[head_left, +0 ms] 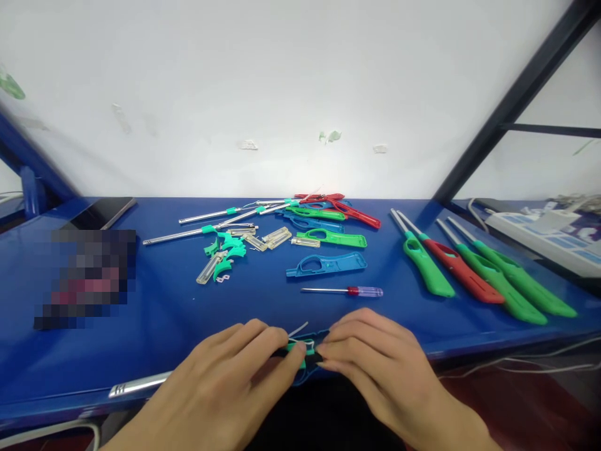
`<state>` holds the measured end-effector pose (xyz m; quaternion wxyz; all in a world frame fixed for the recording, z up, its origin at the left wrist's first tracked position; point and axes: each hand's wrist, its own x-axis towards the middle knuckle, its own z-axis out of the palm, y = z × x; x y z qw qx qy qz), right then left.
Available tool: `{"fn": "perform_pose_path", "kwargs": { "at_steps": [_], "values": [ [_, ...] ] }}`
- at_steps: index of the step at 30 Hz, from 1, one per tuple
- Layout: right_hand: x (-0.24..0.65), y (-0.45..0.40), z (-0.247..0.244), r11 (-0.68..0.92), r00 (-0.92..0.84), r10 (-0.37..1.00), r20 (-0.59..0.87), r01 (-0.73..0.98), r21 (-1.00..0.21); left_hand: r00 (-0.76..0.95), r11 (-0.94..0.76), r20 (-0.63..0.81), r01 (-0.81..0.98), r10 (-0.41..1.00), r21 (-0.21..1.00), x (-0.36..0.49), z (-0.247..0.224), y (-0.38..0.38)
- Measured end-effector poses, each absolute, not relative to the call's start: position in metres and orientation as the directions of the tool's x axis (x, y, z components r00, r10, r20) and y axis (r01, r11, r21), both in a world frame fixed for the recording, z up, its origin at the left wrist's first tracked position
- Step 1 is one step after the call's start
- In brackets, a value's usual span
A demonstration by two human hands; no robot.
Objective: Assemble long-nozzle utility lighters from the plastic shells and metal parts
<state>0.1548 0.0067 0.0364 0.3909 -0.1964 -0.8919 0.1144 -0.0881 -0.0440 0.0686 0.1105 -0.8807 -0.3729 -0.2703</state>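
At the front edge of the desk, my left hand (230, 376) is closed on a partly opened gas lighter, whose metal tube (137, 384) sticks out to the left from under that hand. My right hand (382, 363) grips the other end of its blue handle shell (307, 374), fingertips pinched close to my left thumb. A green inner part (295, 346) and a thin pale wire or tube show between the hands. Much of the handle is hidden by my fingers. Beyond them lies a screwdriver (352, 291) with a red and clear purple handle.
A blue half shell (347, 263), green half shell (338, 238), clear fuel tanks (277, 237), green triggers (230, 244) and metal tubes (173, 236) lie across the desk (253, 300). Several whole lighters (427, 269) rest at right. A phone (101, 213) and a blurred-out item are at left.
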Motion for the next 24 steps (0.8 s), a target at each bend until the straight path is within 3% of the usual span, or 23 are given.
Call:
{"fn": "perform_pose_path", "kwargs": {
  "at_steps": [9, 15, 24],
  "values": [
    [0.155, 0.009, 0.037, 0.908, -0.639, 0.416, 0.647, 0.328, -0.26, 0.628, -0.701, 0.61, 0.696, 0.484, -0.159, -0.09, 0.068, -0.039],
    [0.153, 0.009, 0.038, 0.922, -0.631, 0.373, 0.68, 0.331, -0.199, 0.629, -0.699, 0.617, 0.694, 0.472, -0.173, -0.093, 0.062, -0.04],
    [0.151, 0.006, 0.034, 0.926, -0.617, 0.363, 0.698, 0.32, -0.199, 0.627, -0.704, 0.639, 0.687, 0.446, -0.183, -0.092, 0.061, -0.039]
  ]
}}
